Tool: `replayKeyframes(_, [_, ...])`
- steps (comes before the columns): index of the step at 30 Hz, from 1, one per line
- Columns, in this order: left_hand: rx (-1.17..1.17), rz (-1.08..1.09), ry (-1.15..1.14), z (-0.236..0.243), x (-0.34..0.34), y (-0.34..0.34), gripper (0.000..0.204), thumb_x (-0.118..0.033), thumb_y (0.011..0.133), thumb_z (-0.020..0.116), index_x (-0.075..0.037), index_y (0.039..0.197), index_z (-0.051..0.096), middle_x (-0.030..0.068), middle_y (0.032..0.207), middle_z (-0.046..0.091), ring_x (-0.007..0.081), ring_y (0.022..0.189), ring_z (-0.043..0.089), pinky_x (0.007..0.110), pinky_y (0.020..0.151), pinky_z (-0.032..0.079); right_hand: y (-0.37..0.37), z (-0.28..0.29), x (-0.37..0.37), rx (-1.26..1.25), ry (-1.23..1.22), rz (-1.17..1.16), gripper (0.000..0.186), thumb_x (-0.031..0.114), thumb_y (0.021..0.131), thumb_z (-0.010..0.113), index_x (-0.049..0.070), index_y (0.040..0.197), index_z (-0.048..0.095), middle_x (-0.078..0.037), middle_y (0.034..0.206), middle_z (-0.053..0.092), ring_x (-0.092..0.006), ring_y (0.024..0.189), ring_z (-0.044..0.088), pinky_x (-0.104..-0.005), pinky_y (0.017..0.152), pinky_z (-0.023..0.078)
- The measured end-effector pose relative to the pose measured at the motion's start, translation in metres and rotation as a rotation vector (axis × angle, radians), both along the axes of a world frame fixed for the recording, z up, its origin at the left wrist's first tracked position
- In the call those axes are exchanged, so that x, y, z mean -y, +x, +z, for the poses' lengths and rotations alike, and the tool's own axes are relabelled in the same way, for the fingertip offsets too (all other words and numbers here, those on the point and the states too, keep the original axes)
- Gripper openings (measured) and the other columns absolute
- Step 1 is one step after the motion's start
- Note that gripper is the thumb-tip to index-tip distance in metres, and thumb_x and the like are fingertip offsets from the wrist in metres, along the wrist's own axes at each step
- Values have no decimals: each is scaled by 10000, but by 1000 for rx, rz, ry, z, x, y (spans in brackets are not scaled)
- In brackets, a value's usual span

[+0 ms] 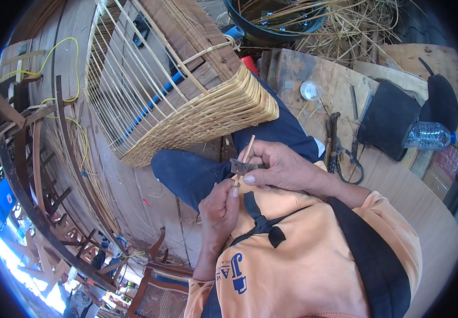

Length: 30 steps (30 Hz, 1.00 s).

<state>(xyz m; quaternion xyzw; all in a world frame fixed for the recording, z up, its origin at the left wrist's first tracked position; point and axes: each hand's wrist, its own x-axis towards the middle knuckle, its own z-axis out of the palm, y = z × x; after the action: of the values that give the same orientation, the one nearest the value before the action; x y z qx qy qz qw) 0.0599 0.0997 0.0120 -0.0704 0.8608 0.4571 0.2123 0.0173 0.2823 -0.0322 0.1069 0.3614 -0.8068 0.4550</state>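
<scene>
My right hand (282,165) is closed around a small dark flat metal piece (241,167), with its thumb pressed on the near side. A thin pale cane strip (249,147) runs up past the metal piece, between the fingers of that hand. Just below, the fingers of my left hand (221,205) pinch the strip's lower end. Both hands are close together over my lap. In front of my knees stands a partly woven wicker frame (202,119), with tight cane weaving along its near side and bare cane stakes at the left.
A dark tub (276,34) with cane in it stands at the far right, beside loose cane (345,32). On the boards at right are a clear cup (310,90), a plastic bottle (429,135) and a black pad (389,119). Curved wooden parts (70,143) crowd the left.
</scene>
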Motion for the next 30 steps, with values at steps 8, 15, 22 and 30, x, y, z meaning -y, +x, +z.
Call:
replayKeyframes(8, [107,-37,-7,18,21,9,125,-84,885,575,6,969,600,131,779,631,180,657,617,277,608,477,-11,2,-7,-358,580,-83,228,115,817,648,35,1013,563,-46,825,601,-84,645,536,-253,545,446])
replayKeyframes(15, [-15,44,54,-14,22,4,87,-52,852,587,-4,922,605,110,761,583,148,654,556,269,625,457,-23,-9,-61,-155,563,-282,360,76,806,616,33,1139,487,-58,798,574,-105,586,532,-223,525,450])
replayKeyframes(22, [-131,-86,-37,-23,10,-39,101,-78,863,593,-11,935,617,125,720,581,250,614,563,298,588,454,-28,-1,-17,-609,727,-201,312,148,770,723,25,1017,577,42,759,513,-52,686,453,-213,621,386])
replayKeyframes(30, [372,-172,318,-20,2,-83,211,-202,941,528,-16,952,626,8,628,548,54,576,472,228,546,420,-60,-29,-36,-518,498,-244,135,154,873,625,30,911,592,23,715,535,-43,647,490,-197,586,411])
